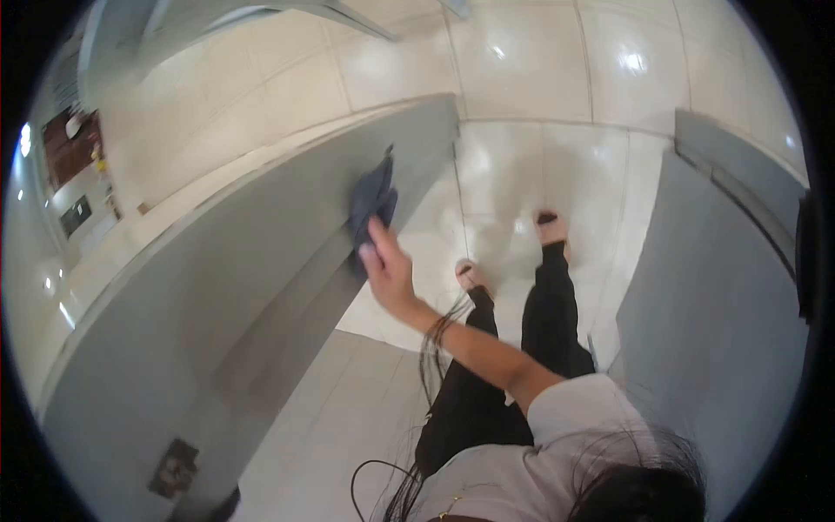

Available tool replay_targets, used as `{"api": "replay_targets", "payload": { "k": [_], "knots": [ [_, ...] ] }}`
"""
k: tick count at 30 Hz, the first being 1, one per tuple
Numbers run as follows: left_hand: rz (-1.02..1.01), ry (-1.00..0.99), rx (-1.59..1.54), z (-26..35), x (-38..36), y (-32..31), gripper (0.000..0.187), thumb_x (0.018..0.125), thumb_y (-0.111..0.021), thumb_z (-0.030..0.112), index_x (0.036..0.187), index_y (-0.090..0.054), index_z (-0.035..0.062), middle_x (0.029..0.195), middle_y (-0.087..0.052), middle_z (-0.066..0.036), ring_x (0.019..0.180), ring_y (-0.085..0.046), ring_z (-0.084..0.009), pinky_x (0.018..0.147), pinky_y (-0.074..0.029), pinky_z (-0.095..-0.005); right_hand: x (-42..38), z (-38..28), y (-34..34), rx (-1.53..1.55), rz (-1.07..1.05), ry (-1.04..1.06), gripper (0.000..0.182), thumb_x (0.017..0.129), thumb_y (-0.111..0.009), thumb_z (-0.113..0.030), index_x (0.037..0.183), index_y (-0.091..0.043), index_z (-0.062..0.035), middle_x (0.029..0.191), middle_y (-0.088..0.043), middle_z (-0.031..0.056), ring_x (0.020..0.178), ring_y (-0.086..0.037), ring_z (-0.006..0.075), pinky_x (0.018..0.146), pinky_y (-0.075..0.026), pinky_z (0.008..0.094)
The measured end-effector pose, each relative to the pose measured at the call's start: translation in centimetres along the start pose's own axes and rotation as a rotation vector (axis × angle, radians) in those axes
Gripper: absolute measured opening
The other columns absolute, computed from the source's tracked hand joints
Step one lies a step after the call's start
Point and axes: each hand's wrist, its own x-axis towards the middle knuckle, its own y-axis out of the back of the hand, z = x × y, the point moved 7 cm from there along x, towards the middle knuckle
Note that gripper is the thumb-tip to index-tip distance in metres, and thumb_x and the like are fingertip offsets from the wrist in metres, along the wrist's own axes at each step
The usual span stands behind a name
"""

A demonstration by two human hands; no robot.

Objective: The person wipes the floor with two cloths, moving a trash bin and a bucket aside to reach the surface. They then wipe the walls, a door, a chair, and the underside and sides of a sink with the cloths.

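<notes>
My right hand (389, 265) reaches across my body to a tall grey panel (252, 235) that looks like a door. The fingers are closed on a dark blue-grey cloth (374, 198), which lies against the panel's face. Part of the cloth is folded and hidden behind the fingers. Long dark strands (432, 357) hang beside my wrist. My left hand is out of view.
A second grey panel (722, 261) stands on the right. Pale glossy tiles (522, 78) cover the floor. My feet (550, 228) stand between the panels. A brown metal fitting (174, 468) sits low on the left panel.
</notes>
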Motion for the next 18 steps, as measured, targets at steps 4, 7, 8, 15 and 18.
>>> {"api": "replay_targets", "payload": {
  "k": [4, 7, 8, 15, 18],
  "knots": [
    [-1.087, -0.398, 0.725, 0.9, -4.8, 13.7, 0.044, 0.088, -0.051, 0.041, 0.108, -0.059, 0.0030, 0.102, -0.063, -0.015, 0.083, -0.063, -0.0288, 0.072, -0.050, -0.0323, -3.2, -0.9, 0.3, 0.160, -0.216, 0.138, 0.035, 0.081, -0.061, -0.002, 0.113, -0.053, 0.0075, 0.118, -0.054, 0.0251, 0.111, -0.052, 0.0366, 0.095, -0.039, 0.0383],
    [-1.212, -0.106, 0.598, 4.9, 2.3, 0.7, 0.039, 0.086, -0.054, 0.040, 0.107, -0.062, 0.0082, 0.101, -0.063, -0.013, 0.078, -0.061, -0.0291, 0.065, -0.049, -0.0372, -2.0, 3.4, 2.0, 0.022, -0.161, 0.159, 0.039, 0.089, -0.049, -0.006, 0.123, -0.040, 0.0104, 0.131, -0.041, 0.0276, 0.124, -0.039, 0.0380, 0.105, -0.026, 0.0403],
    [-0.948, 0.369, 0.720, 9.0, 1.0, 2.8, 0.034, 0.085, -0.056, 0.032, 0.105, -0.062, 0.0053, 0.099, -0.063, -0.014, 0.078, -0.061, -0.0289, 0.065, -0.049, -0.0367, -1.3, 5.7, 2.3, 0.032, -0.121, 0.086, 0.041, 0.091, -0.045, -0.007, 0.127, -0.036, 0.0080, 0.133, -0.039, 0.0255, 0.125, -0.037, 0.0373, 0.103, -0.029, 0.0407],
    [-0.532, 0.796, 0.416, 13.6, -1.1, -2.9, 0.030, 0.083, -0.059, 0.025, 0.101, -0.063, 0.0000, 0.098, -0.063, -0.016, 0.078, -0.061, -0.0283, 0.065, -0.050, -0.0370, 1.9, 26.1, 4.7, -0.022, 0.158, -0.488, 0.043, 0.093, -0.040, -0.018, 0.126, -0.038, 0.0101, 0.124, -0.048, 0.0254, 0.115, -0.048, 0.0318, 0.096, -0.036, 0.0353],
    [-0.587, 0.650, 0.456, 14.5, -2.7, -2.7, 0.030, 0.083, -0.059, 0.025, 0.101, -0.062, -0.0002, 0.098, -0.063, -0.016, 0.078, -0.062, -0.0287, 0.066, -0.050, -0.0375, 2.3, 31.5, 4.5, -0.091, 0.265, -0.799, 0.033, 0.086, -0.048, -0.019, 0.096, -0.058, 0.0109, 0.100, -0.061, 0.0242, 0.092, -0.059, 0.0344, 0.082, -0.044, 0.0418]
  ]
}}
